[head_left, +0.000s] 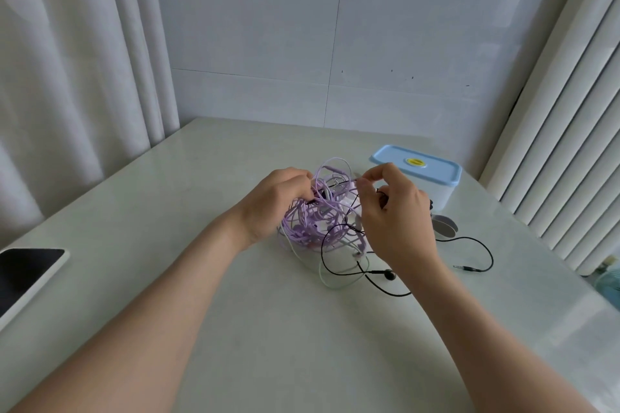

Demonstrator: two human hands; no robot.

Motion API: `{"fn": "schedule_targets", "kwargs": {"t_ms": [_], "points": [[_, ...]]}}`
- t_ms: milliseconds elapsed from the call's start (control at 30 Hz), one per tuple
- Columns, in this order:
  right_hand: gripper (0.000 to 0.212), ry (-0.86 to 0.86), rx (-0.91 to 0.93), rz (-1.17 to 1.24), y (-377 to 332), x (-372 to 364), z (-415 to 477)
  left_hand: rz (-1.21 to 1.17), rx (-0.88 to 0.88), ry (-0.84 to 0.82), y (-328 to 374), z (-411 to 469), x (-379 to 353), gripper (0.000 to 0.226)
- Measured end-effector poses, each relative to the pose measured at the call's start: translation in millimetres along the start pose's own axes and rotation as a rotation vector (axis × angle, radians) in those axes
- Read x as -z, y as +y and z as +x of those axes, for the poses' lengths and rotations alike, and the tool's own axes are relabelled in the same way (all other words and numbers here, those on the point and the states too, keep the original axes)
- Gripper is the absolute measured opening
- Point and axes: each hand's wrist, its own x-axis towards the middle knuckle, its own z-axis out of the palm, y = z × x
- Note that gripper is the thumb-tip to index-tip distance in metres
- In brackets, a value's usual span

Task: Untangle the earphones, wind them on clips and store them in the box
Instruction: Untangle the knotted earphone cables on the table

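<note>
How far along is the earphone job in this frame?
Nothing looks done: the box is lidded, the clip looks bare. In hand: left hand grips the tangle, right hand pinches a black cable. Left: untangling, winding, storing.

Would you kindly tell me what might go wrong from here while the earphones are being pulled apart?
1. The left hand grips the purple tangle while the right hand pinches the cord of the black earphone; a hard pull may tighten the knots.
2. The loose plug trails on the table and could snag in the loops.
3. The round clip lies close to the right wrist and might get knocked aside.
</note>
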Motion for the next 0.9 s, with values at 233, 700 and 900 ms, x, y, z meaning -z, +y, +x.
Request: {"fn": "schedule_targets", "kwargs": {"t_ms": [233,700,900], "points": [[0.008,-0.122,-0.062,-0.016,-0.7,1.2,-0.6,0.031,0.065,0.021,-6.3,2.7,2.0,0.032],[0.048,-0.026,0.187,-0.153,-13.1,1.3,-13.3,0.362,-0.06,0.21,-9.0,5.2,-6.8,0.014],[0.054,-0.219,0.098,-0.16,-3.8,-0.1,-8.8,0.227,-0.083,0.138,-7.0,2.3,-7.2,0.015]]}}
